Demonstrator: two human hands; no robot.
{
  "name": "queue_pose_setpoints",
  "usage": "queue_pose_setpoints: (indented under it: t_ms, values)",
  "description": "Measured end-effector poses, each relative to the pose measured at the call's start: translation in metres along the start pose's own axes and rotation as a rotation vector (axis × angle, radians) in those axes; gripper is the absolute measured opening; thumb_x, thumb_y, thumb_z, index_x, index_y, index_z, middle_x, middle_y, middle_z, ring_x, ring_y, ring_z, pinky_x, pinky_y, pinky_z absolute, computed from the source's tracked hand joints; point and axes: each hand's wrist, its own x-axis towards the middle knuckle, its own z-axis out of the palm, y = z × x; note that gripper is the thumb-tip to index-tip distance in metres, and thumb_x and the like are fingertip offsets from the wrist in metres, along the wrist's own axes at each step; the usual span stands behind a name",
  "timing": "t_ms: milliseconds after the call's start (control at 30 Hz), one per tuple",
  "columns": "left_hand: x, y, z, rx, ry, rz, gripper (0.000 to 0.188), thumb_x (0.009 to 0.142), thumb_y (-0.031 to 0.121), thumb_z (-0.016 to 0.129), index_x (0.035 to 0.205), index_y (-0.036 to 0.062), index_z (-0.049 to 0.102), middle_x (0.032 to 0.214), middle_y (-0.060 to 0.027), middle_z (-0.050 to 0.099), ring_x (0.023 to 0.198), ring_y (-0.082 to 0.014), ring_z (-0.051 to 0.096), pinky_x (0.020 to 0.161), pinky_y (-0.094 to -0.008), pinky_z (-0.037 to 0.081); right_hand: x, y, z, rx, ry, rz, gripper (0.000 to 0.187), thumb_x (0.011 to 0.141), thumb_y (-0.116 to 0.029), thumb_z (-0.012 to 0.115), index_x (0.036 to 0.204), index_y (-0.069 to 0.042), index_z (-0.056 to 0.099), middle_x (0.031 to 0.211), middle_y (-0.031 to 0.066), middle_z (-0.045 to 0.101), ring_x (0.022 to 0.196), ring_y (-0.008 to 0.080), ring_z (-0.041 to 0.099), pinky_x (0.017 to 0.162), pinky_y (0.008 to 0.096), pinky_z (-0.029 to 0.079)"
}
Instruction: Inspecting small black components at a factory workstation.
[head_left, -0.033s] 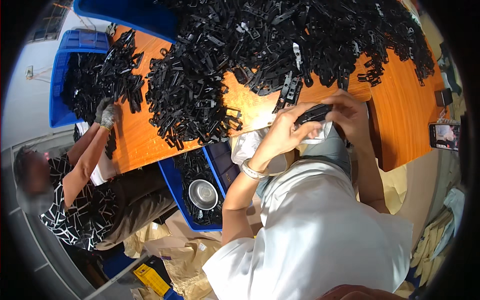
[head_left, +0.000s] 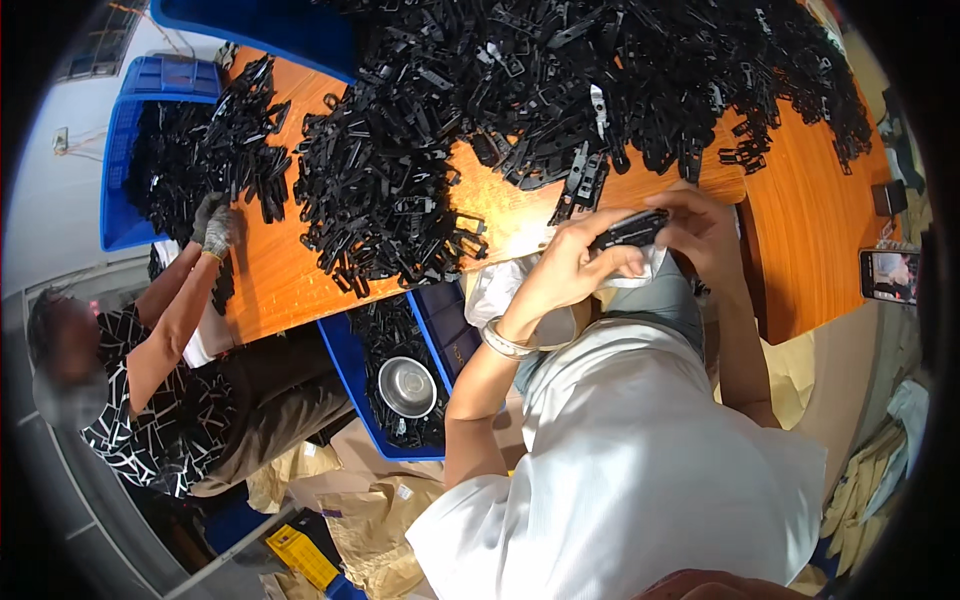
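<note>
The black part [head_left: 630,230] lies long axis left to right, the left hand [head_left: 565,265] with fingers closed round its left end, the right hand [head_left: 702,236] pinching the other.

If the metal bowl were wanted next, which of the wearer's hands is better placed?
Probably left: the metal bowl sits in the blue crate, nearer the left hand than the right hand. Both touch a black part.
</note>
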Motion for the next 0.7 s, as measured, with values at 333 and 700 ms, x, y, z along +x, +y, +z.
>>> queue_pose_setpoints:
  t_ms: [333, 700]
  values:
    - [0.008, -0.021, -0.093, 1.04, 0.935, 0.004, 0.016, 0.074, 0.011, 0.059, 0.078, -0.0047, 0.059, 0.073, -0.019, 0.06, 0.067, -0.0305, 0.059, 0.063, -0.033, 0.046, -0.019, 0.044, 0.008, -0.473, -0.153, -0.105, 0.017, 0.071, 0.005, 0.054, 0.087, 0.003, 0.059, 0.08, 0.0091, 0.055, 0.066, 0.0139, 0.052, 0.058, 0.023, 0.043]
    - [0.008, -0.023, -0.102, 0.901, 0.995, -0.097, 0.007, 0.069, 0.007, 0.061, 0.073, 0.0014, 0.064, 0.071, -0.015, 0.059, 0.067, -0.0275, 0.058, 0.064, -0.0326, 0.044, -0.029, 0.04, -0.035, -0.272, 0.206, 0.218, 0.011, 0.077, -0.004, 0.054, 0.085, 0.003, 0.06, 0.074, 0.0036, 0.057, 0.057, 0.0078, 0.05, 0.05, 0.0199, 0.04]
